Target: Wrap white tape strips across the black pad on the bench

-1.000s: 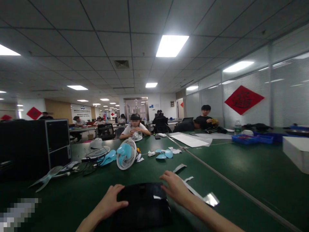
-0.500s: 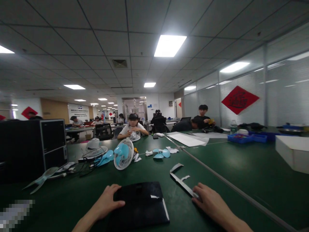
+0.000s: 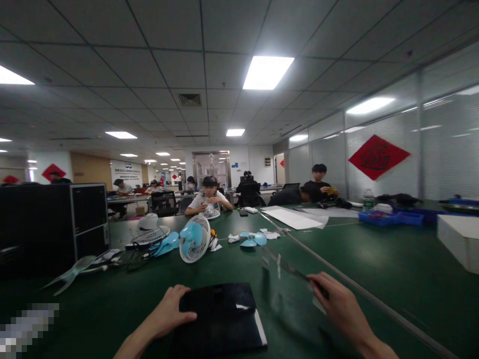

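A flat black device [image 3: 220, 319] lies on the green table [image 3: 374, 259] right in front of me. My left hand [image 3: 168, 314] rests on its left edge, fingers curled over the corner. To the right, my right hand [image 3: 337, 304] pinches the corner of a clear film sheet [image 3: 282, 281] and holds it lifted off the table. The film is see-through and blurred by motion. A white strip shows along the device's right edge.
A white and blue desk fan [image 3: 194, 238] and loose fan parts [image 3: 250, 238] lie further back. A black computer case [image 3: 56, 224] stands at the left, a white box [image 3: 460, 239] at the right. Blue trays [image 3: 389, 217] and several seated people are beyond.
My right hand left the device's top edge, went to the film strip on the table to the right, gripped it and raised it. The left hand stayed put.
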A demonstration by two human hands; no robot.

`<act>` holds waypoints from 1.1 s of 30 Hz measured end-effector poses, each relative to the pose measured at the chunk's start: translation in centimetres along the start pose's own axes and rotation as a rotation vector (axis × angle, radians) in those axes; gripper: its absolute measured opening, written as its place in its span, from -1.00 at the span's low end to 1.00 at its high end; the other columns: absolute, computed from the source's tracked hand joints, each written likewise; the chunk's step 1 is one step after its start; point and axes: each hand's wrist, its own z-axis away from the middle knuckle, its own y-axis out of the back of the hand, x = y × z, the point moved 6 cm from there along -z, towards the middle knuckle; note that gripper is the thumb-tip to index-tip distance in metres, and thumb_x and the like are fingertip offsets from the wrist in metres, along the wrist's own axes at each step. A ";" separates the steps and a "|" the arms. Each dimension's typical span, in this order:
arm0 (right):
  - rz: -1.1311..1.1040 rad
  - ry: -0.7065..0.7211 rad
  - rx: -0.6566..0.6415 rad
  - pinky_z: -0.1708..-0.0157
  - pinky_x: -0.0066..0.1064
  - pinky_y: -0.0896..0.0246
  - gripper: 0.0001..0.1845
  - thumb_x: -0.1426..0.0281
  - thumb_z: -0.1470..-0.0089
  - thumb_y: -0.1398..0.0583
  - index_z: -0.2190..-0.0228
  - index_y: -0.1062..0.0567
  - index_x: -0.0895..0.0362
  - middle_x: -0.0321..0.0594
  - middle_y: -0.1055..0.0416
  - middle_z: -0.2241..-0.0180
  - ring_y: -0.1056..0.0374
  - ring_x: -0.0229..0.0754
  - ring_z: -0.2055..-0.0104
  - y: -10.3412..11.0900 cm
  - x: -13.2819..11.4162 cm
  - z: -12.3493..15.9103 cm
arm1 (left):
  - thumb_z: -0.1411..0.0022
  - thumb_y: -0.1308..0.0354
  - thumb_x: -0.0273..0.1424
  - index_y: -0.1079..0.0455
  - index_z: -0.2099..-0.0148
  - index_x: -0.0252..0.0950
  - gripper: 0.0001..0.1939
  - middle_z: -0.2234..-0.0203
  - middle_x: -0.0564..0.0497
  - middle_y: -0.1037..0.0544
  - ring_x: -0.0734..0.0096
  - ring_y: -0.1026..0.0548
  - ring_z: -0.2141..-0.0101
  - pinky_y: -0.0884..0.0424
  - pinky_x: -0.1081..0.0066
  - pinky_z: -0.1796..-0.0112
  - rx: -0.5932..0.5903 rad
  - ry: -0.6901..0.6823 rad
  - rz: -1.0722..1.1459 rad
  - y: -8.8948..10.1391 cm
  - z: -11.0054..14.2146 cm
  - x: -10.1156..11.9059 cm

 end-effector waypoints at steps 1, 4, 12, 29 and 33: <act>-0.073 -0.028 -0.004 0.31 -0.34 -0.26 -0.68 0.24 -0.11 -0.03 0.28 -0.51 0.13 -0.13 -0.45 0.33 -0.36 -0.13 0.34 0.2 -0.6 -0.2 | 0.09 -0.18 0.05 -0.26 -0.14 -0.32 -0.18 -0.12 -0.15 -0.29 0.05 -0.20 -0.13 -0.14 0.17 -0.13 0.028 -0.016 0.005 0.2 -0.1 0.0; -0.311 -0.111 -0.119 0.41 -0.40 -0.19 -0.64 0.16 -0.09 -0.06 0.32 -0.51 0.14 -0.20 -0.43 0.42 -0.31 -0.18 0.41 -0.3 -3.0 -0.9 | -0.07 -0.03 0.06 -0.33 -0.07 -0.29 -0.34 -0.06 -0.12 -0.37 0.14 -0.31 -0.05 -0.18 0.20 -0.10 0.202 -0.068 0.062 1.8 -0.4 0.2; -0.797 -0.235 -0.585 0.49 -0.50 0.04 -0.78 0.30 0.04 -0.19 0.42 -0.53 0.22 -0.36 -0.30 0.56 -0.10 -0.35 0.51 -7.5 -7.9 -0.9 | -0.13 0.17 0.17 -0.47 0.19 -0.36 -0.29 0.39 -0.07 -0.56 0.45 -0.38 0.50 -0.27 0.46 0.50 0.108 -0.086 0.496 2.9 0.8 3.1; -0.519 -0.251 -0.688 0.48 -0.52 -0.03 -0.80 0.48 0.12 -0.14 0.44 -0.57 0.23 -0.32 -0.39 0.56 -0.20 -0.33 0.50 -13.1 -7.6 0.5 | 0.11 -0.19 -0.35 -0.38 0.24 -0.38 -0.68 0.49 0.08 -0.45 0.51 -0.34 0.49 -0.21 0.53 0.53 -0.290 -0.029 0.450 -0.6 2.4 5.1; -0.462 -0.174 -0.679 0.45 -0.52 -0.10 -0.79 0.48 0.11 -0.14 0.42 -0.56 0.23 -0.28 -0.45 0.51 -0.27 -0.30 0.46 -13.9 -7.6 0.4 | 0.11 -0.16 -0.37 -0.37 0.24 -0.36 -0.70 0.48 0.09 -0.44 0.52 -0.33 0.51 -0.19 0.54 0.54 -0.304 0.001 0.378 -1.2 2.1 4.0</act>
